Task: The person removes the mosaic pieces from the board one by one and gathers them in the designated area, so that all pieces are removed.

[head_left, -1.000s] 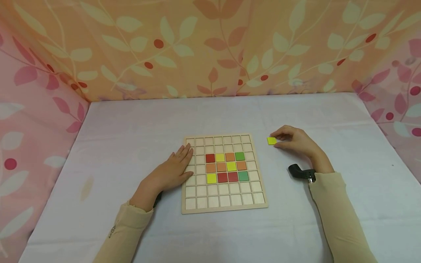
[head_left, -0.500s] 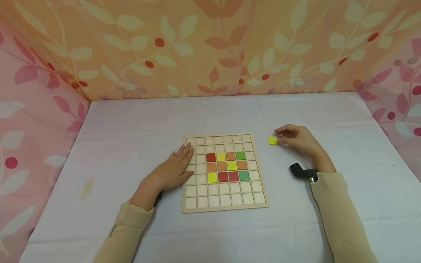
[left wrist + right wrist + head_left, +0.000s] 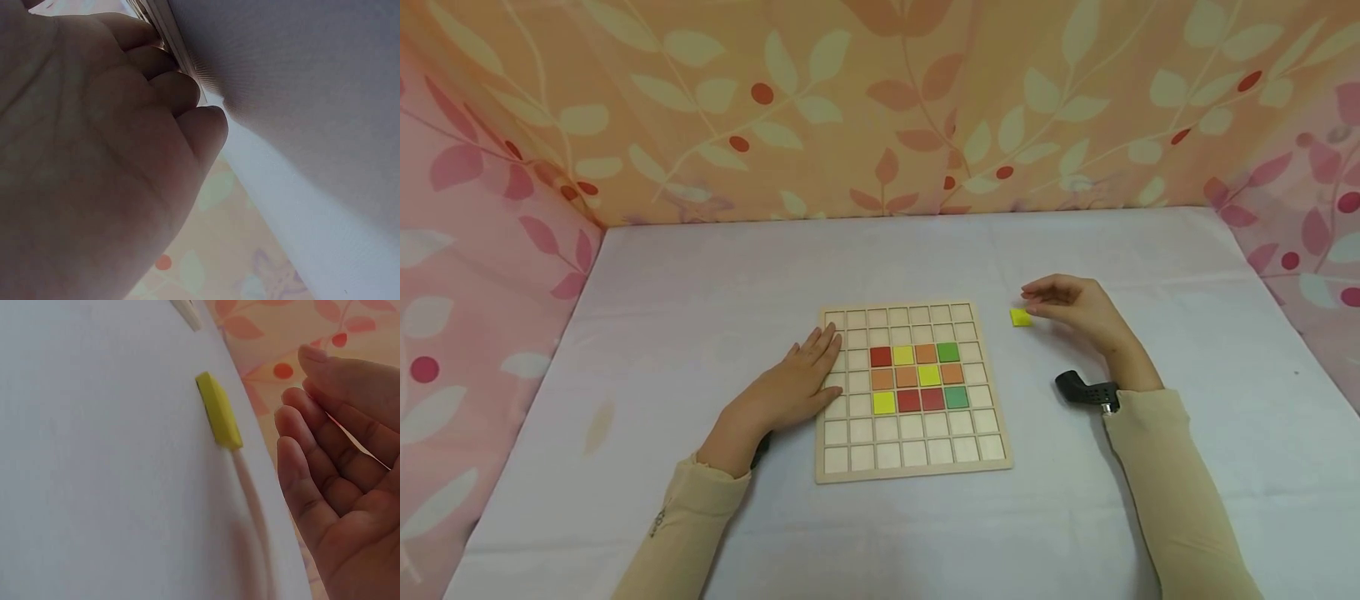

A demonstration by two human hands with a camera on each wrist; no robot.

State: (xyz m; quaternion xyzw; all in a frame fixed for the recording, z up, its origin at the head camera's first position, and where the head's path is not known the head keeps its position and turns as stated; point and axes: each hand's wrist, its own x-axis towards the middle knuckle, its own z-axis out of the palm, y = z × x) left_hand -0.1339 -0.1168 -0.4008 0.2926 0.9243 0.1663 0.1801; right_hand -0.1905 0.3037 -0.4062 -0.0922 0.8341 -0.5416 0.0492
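Note:
A yellow square tile (image 3: 1020, 317) lies flat on the white cloth, right of the wooden grid board (image 3: 913, 475). Just above and beside it is my right hand (image 3: 1070, 307), fingers relaxed and thumb apart. The right wrist view shows a gap between the tile (image 3: 219, 412) and the hand (image 3: 344, 462). My left hand (image 3: 795, 381) rests on the board's left edge with straight fingers. In the left wrist view the fingertips (image 3: 206, 128) lie right at the board's side. Red, yellow, orange and green tiles (image 3: 906, 377) fill a block of cells in the board's middle.
A white cloth (image 3: 722, 275) covers the table. Patterned fabric walls (image 3: 820, 108) stand at the back and both sides. A black wrist-worn device (image 3: 1086, 392) sticks out by the right sleeve (image 3: 1180, 492).
The right hand has let go of the yellow tile and risen slightly off it. The tile stays on the cloth. My left hand has kept its place on the board.

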